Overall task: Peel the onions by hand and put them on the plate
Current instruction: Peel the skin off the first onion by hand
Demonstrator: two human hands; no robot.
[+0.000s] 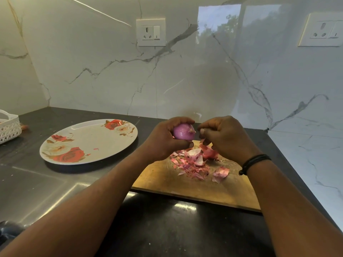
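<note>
One onion [183, 132] is in play, a purple bulb held up above the far end of the cutting board [194, 184], its long axis lying roughly left to right with the tufted end pointing right. The left hand [163, 140] cups it, fingers curled over the top and thumb under it. The right hand [226, 138] sits just beside that tufted end, its fingers curled and seemingly pinching a strip of skin that hangs below; the exact pinch is partly hidden. So the bulb lies immediately left of the right fingers, and any further pull would run rightward, away from the bulb. Loose skins [194, 164] are piled on the board beneath. The flowered plate [89, 141] lies well left on the dark surface [37, 182], nearer the left hand, with no onion on it. A white basket [8, 127] sits at the far left edge.
</note>
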